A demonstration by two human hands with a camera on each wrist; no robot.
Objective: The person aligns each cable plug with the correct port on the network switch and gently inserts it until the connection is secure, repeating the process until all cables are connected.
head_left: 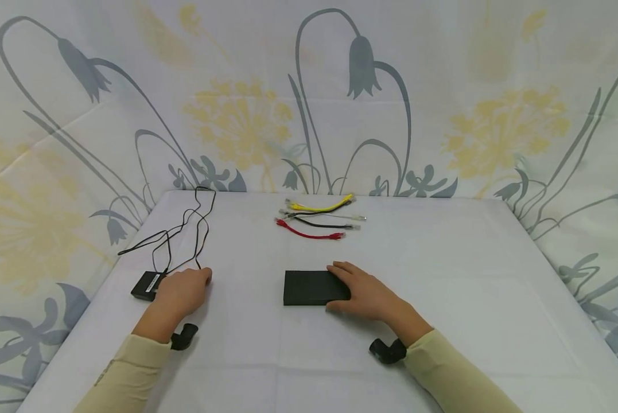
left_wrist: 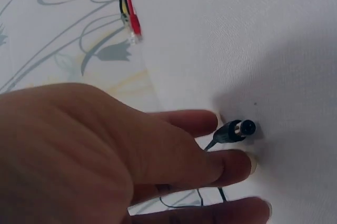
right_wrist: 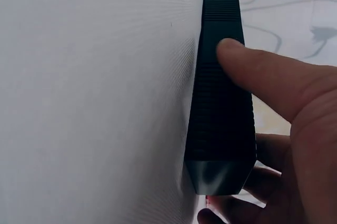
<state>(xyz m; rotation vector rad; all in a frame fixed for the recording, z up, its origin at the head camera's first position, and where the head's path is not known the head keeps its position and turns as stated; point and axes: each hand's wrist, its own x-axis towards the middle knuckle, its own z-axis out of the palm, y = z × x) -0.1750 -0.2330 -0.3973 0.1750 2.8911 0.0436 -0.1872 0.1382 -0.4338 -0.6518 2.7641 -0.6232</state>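
At the left of a white-covered tabletop [head_left: 443, 258], a person's left hand [head_left: 182, 291] is pinching a round black barrel plug [left_wrist: 228, 132] between its fingertips, just behind the metal end, a hold that seems to be leaving the tip bare and pointing outward. A thin black cord [head_left: 203, 218] is looping toward the far left corner, its slack apparently letting the plug be held apart from a squarish black plastic power adapter [head_left: 143, 287] that is lying just beside the same hand. Near the middle, the right hand [head_left: 365, 291] is gripping the right end of a flat, rectangular black box [head_left: 309, 288], thumb pressing on its ridged near edge and fingers reaching about the far side; spanning the box this way is probably steadying it while leaving its left portion uncovered. The box is lying flat on the tabletop, though the dim right wrist view is not settling whether its whole underside is touching. Beyond it, a loose row of short red, yellow, black and pale grey cables [head_left: 309, 235] with clear plugs is lying well apart from both hands, a placement probably giving them room
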